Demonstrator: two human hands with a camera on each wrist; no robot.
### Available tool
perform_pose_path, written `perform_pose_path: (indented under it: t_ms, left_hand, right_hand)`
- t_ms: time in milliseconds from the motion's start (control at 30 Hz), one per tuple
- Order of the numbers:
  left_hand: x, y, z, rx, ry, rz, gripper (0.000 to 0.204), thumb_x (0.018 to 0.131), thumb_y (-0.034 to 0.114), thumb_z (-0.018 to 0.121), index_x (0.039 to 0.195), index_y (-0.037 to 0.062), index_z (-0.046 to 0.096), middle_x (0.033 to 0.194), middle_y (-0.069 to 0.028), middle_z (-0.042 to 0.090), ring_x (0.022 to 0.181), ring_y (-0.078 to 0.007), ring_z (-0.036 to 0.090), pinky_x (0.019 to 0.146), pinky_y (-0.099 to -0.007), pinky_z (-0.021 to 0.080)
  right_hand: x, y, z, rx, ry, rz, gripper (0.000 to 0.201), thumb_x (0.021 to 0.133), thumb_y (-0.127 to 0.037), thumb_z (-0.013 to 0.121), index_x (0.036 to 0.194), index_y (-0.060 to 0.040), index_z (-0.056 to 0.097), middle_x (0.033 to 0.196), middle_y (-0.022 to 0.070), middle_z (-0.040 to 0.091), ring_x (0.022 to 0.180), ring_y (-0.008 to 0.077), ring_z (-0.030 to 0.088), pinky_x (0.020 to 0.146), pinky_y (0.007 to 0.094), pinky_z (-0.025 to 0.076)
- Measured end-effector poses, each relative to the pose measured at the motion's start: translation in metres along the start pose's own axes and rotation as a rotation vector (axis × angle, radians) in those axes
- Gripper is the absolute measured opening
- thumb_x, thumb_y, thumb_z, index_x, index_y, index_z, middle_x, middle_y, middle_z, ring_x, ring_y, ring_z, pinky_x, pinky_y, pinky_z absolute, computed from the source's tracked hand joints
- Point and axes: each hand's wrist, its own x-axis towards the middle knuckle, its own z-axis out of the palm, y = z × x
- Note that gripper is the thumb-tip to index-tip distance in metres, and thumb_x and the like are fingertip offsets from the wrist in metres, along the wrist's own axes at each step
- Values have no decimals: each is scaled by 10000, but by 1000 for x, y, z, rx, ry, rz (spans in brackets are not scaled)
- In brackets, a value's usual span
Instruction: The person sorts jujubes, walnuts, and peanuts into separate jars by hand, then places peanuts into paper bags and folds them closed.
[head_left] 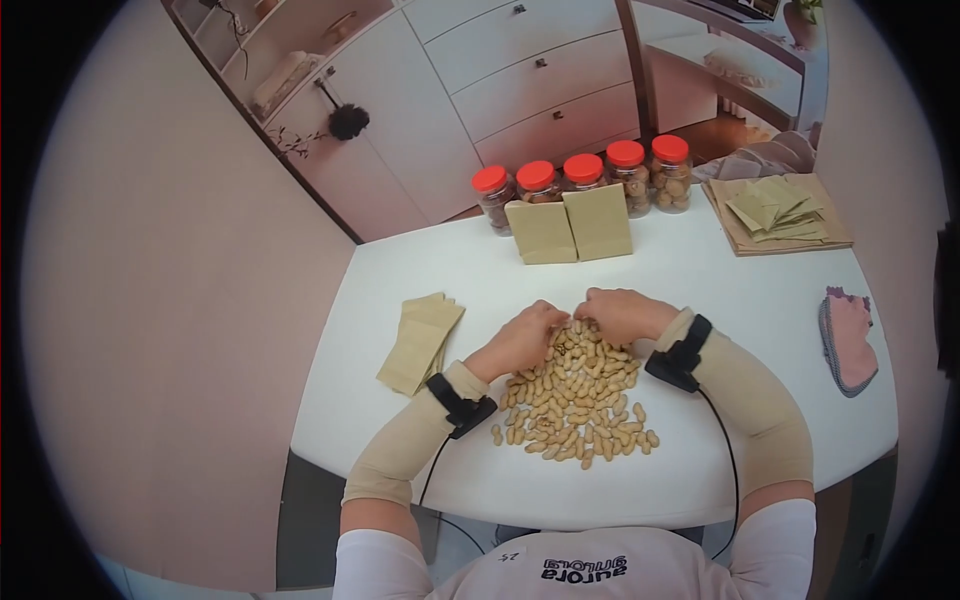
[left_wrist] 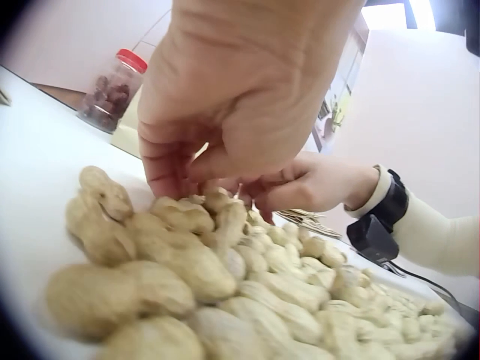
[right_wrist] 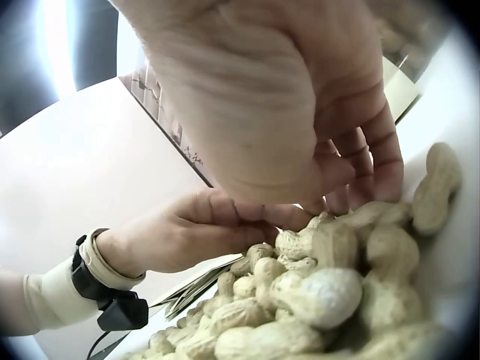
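Note:
Peanuts in their shells (head_left: 575, 400) lie in a heap on the white table (head_left: 400, 465). At the heap's far end, my left hand (head_left: 520, 340) and right hand (head_left: 625, 315) almost meet, fingers loosely bent downward. The left wrist view has my left hand (left_wrist: 232, 90) with fingertips on the peanuts (left_wrist: 180, 262); no peanut shows in the gap between thumb and fingers. In the right wrist view the fingertips of my right hand (right_wrist: 262, 97) touch peanuts (right_wrist: 322, 292), the thumb apart from them. Some fingertips are partly hidden.
Two paper packets (head_left: 598, 222) stand before several red-lidded jars (head_left: 671, 180) at the back. Flat paper bags (head_left: 420, 340) lie left of the heap. More bags (head_left: 785, 215) are stacked at the back right, and a pink cloth item (head_left: 850, 345) lies near the right edge.

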Motion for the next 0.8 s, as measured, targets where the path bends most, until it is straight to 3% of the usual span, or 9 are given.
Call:
perform_pose_path:
  t_ms: [100, 167, 233, 267, 333, 467, 533, 700, 800]
  left_hand:
    - [-33, -18, -25, 86, 235, 59, 320, 817, 6, 598, 1135, 28, 619, 1134, -172, 589, 1051, -346, 574, 907, -382, 476]
    - [-62, -26, -60, 366, 303, -109, 331, 815, 131, 664, 1122, 14, 624, 1079, -175, 624, 1023, -346, 597, 869, -396, 497]
    - [-90, -34, -80, 626, 201, -436, 490, 803, 355, 691, 1122, -8, 610, 1047, -188, 644, 998, -342, 614, 826, -413, 516]
    - [-97, -36, -79, 631, 199, -437, 490, 803, 355, 691, 1122, -8, 610, 1047, -188, 644, 998, -342, 614, 826, -413, 516]
    - [-110, -43, -76, 727, -46, -747, 697, 778, 593, 641, 1117, -16, 625, 1024, -192, 666, 951, -326, 645, 804, -423, 521]
    - [-119, -59, -68, 559, -73, -804, 723, 807, 639, 579, 1117, -13, 613, 1033, -183, 672, 968, -329, 645, 798, -425, 522]
    - [-122, -64, -68, 431, 30, -835, 757, 792, 649, 591, 1172, -6, 604, 1050, -182, 682, 976, -329, 657, 825, -425, 521]
    - [-127, -79, -73, 406, 71, -827, 801, 791, 658, 586, 1246, -1, 577, 1082, -184, 682, 1007, -328, 657, 860, -410, 515]
    - [-122, -77, -73, 419, 60, -841, 770, 802, 648, 577, 1234, 11, 594, 1077, -173, 686, 1011, -324, 657, 870, -407, 512]
  right_hand:
    - [-27, 4, -13, 9, 38, 11, 413, 770, -5, 564, 1173, -72, 632, 1085, 150, 578, 1027, 335, 588, 866, 417, 485]
    - [-46, 13, -25, 16, 101, 19, 399, 783, -7, 547, 1169, -64, 633, 1087, 154, 584, 1022, 336, 592, 869, 415, 485]
    - [-60, 19, -35, 45, 281, 109, 374, 820, -28, 511, 1176, -43, 625, 1090, 161, 597, 996, 335, 602, 873, 409, 485]
    - [-66, 20, -38, 49, 283, 107, 374, 820, -28, 511, 1176, -43, 625, 1090, 161, 597, 996, 335, 602, 873, 409, 485]
    - [-73, 20, -42, 95, 372, 102, 352, 851, -63, 494, 1179, -29, 618, 1083, 165, 606, 963, 332, 608, 872, 408, 485]
    - [-75, 21, -39, 135, 359, 33, 353, 870, -135, 546, 1194, -8, 603, 1047, 163, 617, 938, 314, 606, 858, 400, 484]
    - [-78, 21, -40, 113, 367, 30, 358, 873, -152, 561, 1198, -7, 600, 1040, 162, 619, 933, 313, 606, 855, 398, 484]
    - [-84, 12, -51, 82, 373, 62, 367, 880, -187, 591, 1199, -7, 597, 1040, 161, 623, 922, 312, 610, 848, 399, 486]
    - [-87, 5, -57, 111, 311, 111, 393, 892, -213, 565, 1217, 7, 587, 1143, 185, 629, 1103, 331, 576, 973, 406, 441]
